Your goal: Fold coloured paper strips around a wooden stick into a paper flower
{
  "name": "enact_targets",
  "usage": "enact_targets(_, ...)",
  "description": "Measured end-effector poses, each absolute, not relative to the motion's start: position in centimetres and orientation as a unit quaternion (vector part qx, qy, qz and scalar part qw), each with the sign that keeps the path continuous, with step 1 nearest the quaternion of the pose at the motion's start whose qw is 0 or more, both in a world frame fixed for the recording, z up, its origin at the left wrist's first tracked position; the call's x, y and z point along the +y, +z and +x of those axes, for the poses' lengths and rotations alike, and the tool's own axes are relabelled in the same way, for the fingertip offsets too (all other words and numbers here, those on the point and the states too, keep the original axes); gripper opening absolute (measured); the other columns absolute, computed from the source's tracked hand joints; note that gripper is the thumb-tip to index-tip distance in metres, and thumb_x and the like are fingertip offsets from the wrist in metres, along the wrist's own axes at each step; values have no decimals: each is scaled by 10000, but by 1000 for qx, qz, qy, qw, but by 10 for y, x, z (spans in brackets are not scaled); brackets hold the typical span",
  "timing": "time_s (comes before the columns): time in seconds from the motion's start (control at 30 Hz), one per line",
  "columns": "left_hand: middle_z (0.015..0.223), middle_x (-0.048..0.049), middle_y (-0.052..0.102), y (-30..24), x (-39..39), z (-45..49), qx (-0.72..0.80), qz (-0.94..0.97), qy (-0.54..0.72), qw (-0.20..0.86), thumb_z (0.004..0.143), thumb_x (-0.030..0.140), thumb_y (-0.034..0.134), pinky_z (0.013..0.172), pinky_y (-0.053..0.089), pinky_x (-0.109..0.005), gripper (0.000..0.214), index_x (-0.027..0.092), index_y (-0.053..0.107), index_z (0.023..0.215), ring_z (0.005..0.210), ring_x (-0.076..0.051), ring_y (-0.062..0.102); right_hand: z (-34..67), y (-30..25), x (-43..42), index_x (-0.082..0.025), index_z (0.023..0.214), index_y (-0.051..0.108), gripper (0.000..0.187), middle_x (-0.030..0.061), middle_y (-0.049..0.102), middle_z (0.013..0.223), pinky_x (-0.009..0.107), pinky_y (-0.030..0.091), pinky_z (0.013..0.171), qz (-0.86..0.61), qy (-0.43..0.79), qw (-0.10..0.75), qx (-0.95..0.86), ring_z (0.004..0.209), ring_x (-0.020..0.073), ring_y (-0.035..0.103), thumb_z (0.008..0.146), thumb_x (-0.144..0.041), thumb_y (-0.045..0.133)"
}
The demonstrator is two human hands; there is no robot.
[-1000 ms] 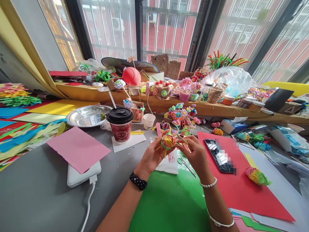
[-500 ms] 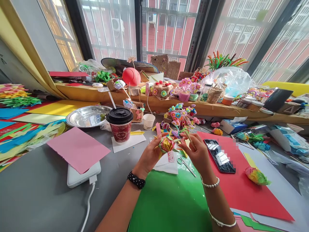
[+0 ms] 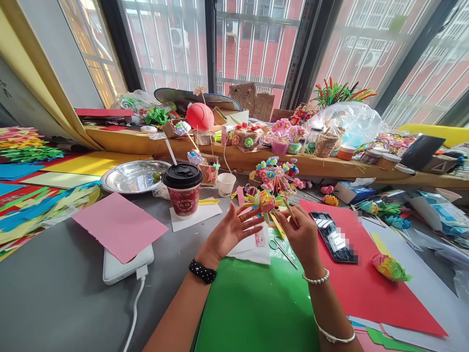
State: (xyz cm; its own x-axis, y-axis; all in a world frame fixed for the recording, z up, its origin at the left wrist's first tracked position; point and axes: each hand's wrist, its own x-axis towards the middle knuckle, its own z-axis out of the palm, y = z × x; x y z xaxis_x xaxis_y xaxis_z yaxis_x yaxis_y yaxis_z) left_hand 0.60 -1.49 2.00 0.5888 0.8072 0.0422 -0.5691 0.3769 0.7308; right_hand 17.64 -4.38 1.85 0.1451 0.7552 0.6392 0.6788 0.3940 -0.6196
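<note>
1. While the left hand (image 3: 229, 232) was spread wide, palm toward the camera and fingers fanned, its fingertips reached just beside a folded paper flower (image 3: 264, 199); whether they touched it could not be told.
2. That flower, yellow, pink and green with loose yellow strips hanging from it, was raised above the grey table (image 3: 54, 293), between the two hands and in front of a bunch of small paper blooms (image 3: 276, 175).
3. The right hand (image 3: 300, 233) was narrowed, its fingers pinched on a thin wooden stick (image 3: 291, 212) just right of the flower.
4. Below the hands lay a white paper slip (image 3: 252, 247), small scissors (image 3: 282, 249) and a green sheet (image 3: 256, 308).
5. A phone (image 3: 331, 234) rested on a red sheet (image 3: 370, 288) near the right hand, with a second folded flower (image 3: 390, 267) farther right on that sheet.
6. Well to the left stood a lidded coffee cup (image 3: 182, 188), and a pink paper (image 3: 119, 226) lay over a white power bank (image 3: 126, 261).
</note>
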Motion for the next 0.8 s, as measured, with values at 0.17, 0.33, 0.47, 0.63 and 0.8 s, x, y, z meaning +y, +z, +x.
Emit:
enact_targets(0.17,861,-67,619,16,-21,23,273,485,436,708,560,182,718,791,432,-327,491,136,500,998,860,-212,596,171,14,-43,-160,636,529,181,-23,425,585,214,317,460,-567,-28,527,-633,487,89,365,768,-284,522)
enact_targets(0.33,731,-33,613,11,-23,34,357,485,514,611,671,272,613,704,477,-303,296,115,509,900,691,-152,612,153,4,-43,-172,623,478,173,-3,451,632,224,354,471,-584,-62,501,-635,525,107,429,769,-265,490)
enact_targets(0.47,859,-60,624,9,-20,28,394,537,543,512,709,277,558,733,478,-289,254,130,544,915,771,-154,603,147,3,-44,-178,698,509,116,22,504,718,240,410,521,-574,-49,479,-663,614,132,502,768,-268,487)
enact_targets(0.63,856,-49,616,10,-17,19,430,659,537,305,723,277,542,717,464,-276,176,179,613,850,784,-162,573,155,12,-47,-190,832,563,146,38,509,811,243,465,599,-517,-19,519,-681,733,142,529,755,-310,534)
enact_targets(0.8,854,-54,606,18,-24,17,389,719,511,265,743,268,521,763,423,-293,162,217,629,852,802,-184,550,163,15,-46,-232,988,588,275,68,461,929,287,464,587,-540,-61,473,-693,675,140,488,739,-345,553)
